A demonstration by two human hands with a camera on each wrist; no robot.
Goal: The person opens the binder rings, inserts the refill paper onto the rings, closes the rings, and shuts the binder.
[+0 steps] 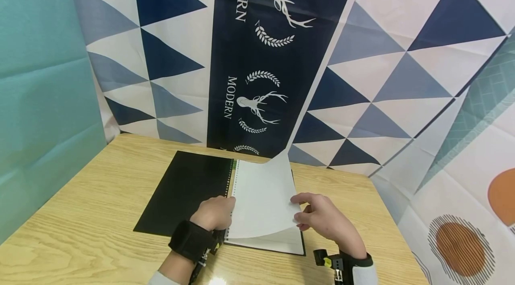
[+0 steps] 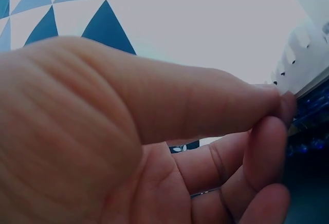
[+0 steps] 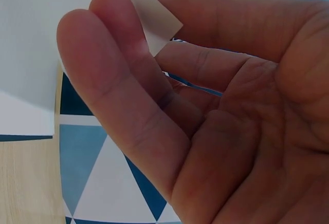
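A spiral notebook [image 1: 299, 245] lies open on the table, its black cover [image 1: 193, 186] folded out to the left. One white page [image 1: 263, 195] is raised and curves up from the pages below; its upper right corner stands up against the backdrop. At the lower part of the binding, my left hand [image 1: 215, 213] pinches the page's punched edge between thumb and index finger. Holes [image 2: 284, 74] show beside those fingertips in the left wrist view. With thumb and fingers on either side of the page's right edge, my right hand [image 1: 322, 215] holds it near the lower corner [image 3: 164, 26].
The wooden table [image 1: 80, 204] reaches back to a hanging patterned cloth [image 1: 177, 43] with triangles and deer heads. A teal cloth [image 1: 44, 97] hangs at the left, and another patterned cloth [image 1: 474, 177] is at the right. Each wrist wears a black strap with a camera.
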